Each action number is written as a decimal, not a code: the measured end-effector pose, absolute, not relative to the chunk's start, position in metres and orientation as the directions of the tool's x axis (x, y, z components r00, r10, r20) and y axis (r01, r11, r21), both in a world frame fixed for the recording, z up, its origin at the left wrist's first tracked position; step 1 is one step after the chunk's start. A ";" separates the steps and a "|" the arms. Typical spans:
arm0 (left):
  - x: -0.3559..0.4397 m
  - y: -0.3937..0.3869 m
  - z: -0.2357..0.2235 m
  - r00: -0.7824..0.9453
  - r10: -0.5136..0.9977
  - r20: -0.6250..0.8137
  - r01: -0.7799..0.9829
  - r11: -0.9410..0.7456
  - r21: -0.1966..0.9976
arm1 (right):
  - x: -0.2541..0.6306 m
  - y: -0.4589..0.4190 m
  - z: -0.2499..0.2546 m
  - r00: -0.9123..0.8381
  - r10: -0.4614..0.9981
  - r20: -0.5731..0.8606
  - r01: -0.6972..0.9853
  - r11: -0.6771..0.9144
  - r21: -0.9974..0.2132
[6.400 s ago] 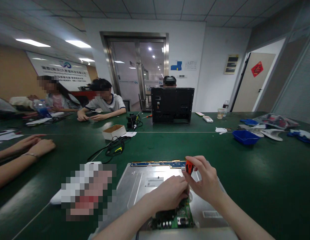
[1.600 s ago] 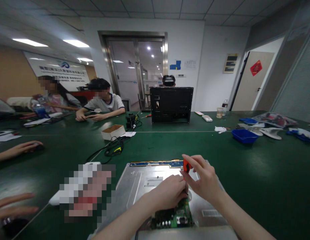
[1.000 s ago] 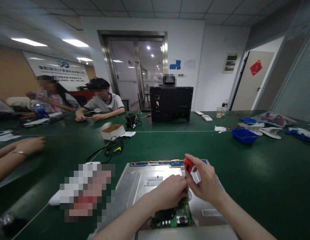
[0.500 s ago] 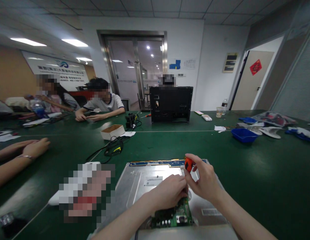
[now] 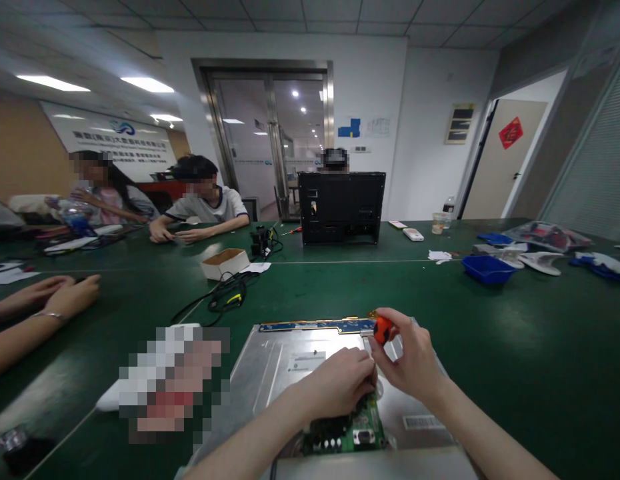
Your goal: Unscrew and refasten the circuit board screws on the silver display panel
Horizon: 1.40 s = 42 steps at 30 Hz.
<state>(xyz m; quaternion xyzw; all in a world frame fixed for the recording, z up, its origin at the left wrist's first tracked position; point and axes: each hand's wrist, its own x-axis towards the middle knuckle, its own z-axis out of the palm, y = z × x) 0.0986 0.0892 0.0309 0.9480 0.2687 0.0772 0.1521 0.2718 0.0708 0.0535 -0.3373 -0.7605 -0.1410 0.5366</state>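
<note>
your right hand (image 5: pixel 414 353) is pinching the driver (image 5: pixel 382 330) above the panel (image 5: pixel 264 377) lying on the desk (image 5: pixel 520 380), your left hand (image 5: pixel 337 380) is curling over the board (image 5: pixel 357 433), its grip hidden, and the work is looking unfinished, the board sitting bare on the panel, what is left not showing.

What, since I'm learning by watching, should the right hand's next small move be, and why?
Probably a small twist of the orange-and-black handle: the right hand pinches it from the side, while the left hand sits low near the green circuit board. The handle's far end is hidden, so that's tentative.
</note>
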 end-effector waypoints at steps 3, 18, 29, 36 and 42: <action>0.098 0.085 0.035 0.835 0.547 0.057 0.510 -0.809 0.293 | 0.275 0.071 0.054 -0.179 0.343 0.922 0.665 0.733 -0.144; 0.088 0.093 0.038 0.785 0.595 0.174 0.515 -0.782 0.351 | 0.276 0.071 0.057 -0.166 0.315 0.935 0.666 0.735 -0.130; 0.044 0.144 0.043 0.440 0.897 0.053 0.843 -0.433 0.319 | 0.274 0.071 0.065 -0.157 0.302 0.940 0.663 0.738 -0.126; 0.020 0.151 0.050 0.478 0.861 -0.172 0.841 -0.392 0.373 | 0.274 0.071 0.067 -0.166 0.300 0.939 0.662 0.740 -0.119; 0.020 0.148 0.053 0.512 0.829 -0.223 0.826 -0.405 0.392 | 0.273 0.072 0.063 -0.158 0.306 0.939 0.664 0.737 -0.128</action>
